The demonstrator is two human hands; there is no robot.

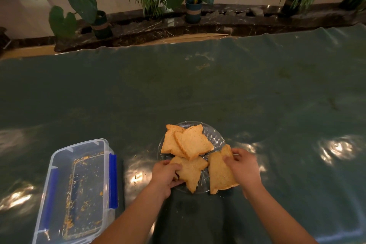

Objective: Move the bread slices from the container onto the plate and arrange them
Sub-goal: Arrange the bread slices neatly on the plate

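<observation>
No slices remain in the container [79, 190], only crumbs. Left hand [166, 176] grips one slice [191, 172] on the plate [214, 136]; right hand [244, 166] pinches another [218, 172] overhanging its rim. Only arranging seems left.

A table covering [198, 89] of glossy green sheeting, wrinkled and glinting with reflected light. The plate [214, 136] is clear cut glass — ridged and sparkling. The container [59, 164] is transparent smooth plastic with blue plastic clips, crumb-speckled inside. Bread slices [193, 141] look matt, porous, lightly rough. Beyond, a polished dark marble ledge [227, 23].
</observation>
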